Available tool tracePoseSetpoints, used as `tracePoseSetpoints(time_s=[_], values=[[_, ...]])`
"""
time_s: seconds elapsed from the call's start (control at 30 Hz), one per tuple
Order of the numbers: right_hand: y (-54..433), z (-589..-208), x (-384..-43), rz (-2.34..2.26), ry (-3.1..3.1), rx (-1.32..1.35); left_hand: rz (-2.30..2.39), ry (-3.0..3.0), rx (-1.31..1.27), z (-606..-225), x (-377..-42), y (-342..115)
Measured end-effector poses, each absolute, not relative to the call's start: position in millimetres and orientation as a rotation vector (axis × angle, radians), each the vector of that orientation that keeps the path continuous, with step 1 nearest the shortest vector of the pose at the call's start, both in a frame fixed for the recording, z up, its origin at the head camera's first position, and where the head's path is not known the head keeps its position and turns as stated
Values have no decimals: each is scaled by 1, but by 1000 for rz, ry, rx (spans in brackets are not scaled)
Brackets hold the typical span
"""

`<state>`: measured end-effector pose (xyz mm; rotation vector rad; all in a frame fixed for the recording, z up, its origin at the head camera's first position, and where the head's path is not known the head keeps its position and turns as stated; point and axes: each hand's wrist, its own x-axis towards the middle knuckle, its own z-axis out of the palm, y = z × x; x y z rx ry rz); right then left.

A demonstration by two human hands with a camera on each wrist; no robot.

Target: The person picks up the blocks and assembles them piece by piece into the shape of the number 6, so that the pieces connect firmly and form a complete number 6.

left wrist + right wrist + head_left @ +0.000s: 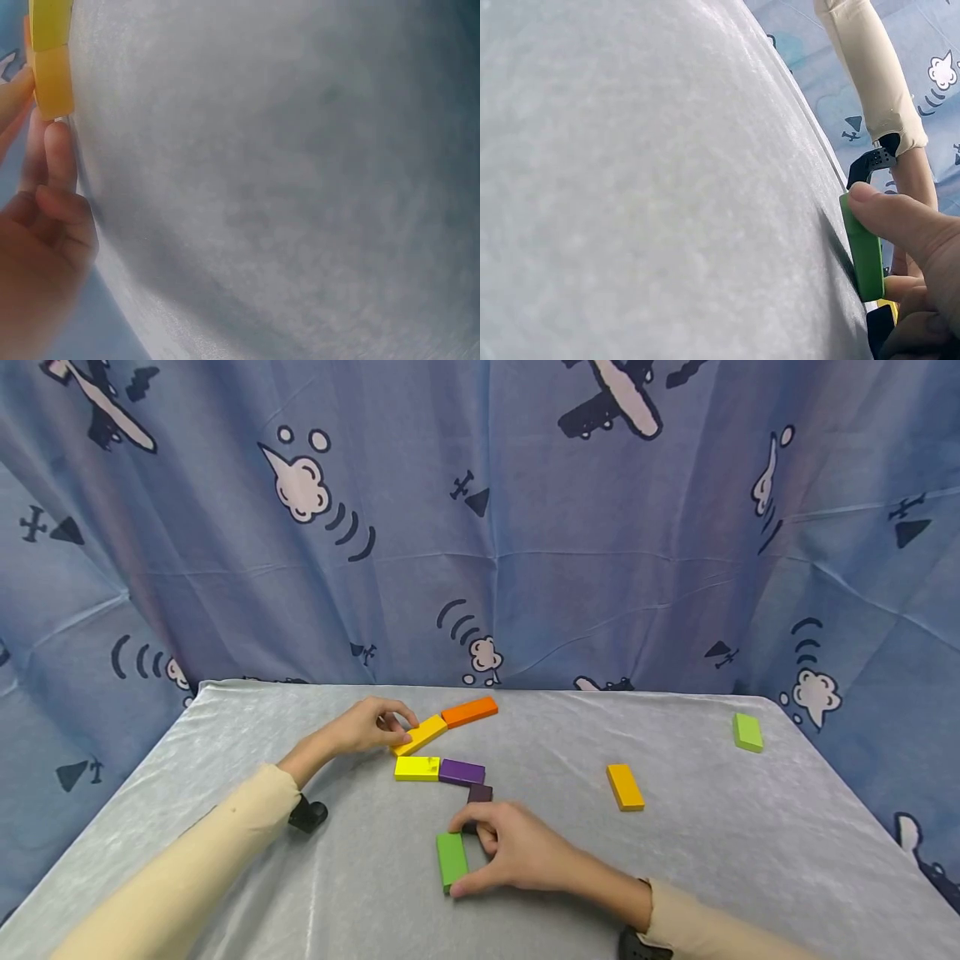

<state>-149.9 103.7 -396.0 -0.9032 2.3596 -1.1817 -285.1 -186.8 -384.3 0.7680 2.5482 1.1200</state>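
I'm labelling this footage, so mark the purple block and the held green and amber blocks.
Purple block (462, 772): head view, middle of its top face.
Held green block (452, 859): head view, middle of its top face.
Held amber block (427, 732): head view, uncovered part of its top.

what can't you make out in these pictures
- Head: the middle of the dark block, hidden behind the right grip.
- Head: part of the held amber block, covered by the left grip.
- Head: the mark on the yellow block, too small to read.
- Left wrist: the rest of the left grip, cut off by the left edge.
- Right wrist: the yellow sliver, mostly hidden behind the right grip and held green block.
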Motion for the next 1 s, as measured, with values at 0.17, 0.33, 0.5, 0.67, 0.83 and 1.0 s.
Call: tracePoseSetpoints(time_s=[0.17, 0.33, 0.5, 0.67, 0.83, 1.0], values=[[103, -396, -150, -1151, 2386, -893, 1115, 2552, 763, -385, -285, -187], [106, -395, -153, -1156, 2339, -894, 1120, 2548, 764, -386, -285, -187], [110, -392, -158, -1131, 2262, -931, 1126, 2548, 781, -387, -286, -187], [110, -392, -160, -1081, 2258, -978, 1128, 2549, 781, -387, -285, -188], [106, -390, -157, -1040, 2341, -936, 1125, 2553, 785, -386, -285, -188], [103, -386, -154, -996, 2407, -933, 1118, 2560, 790, -386, -286, -188]])
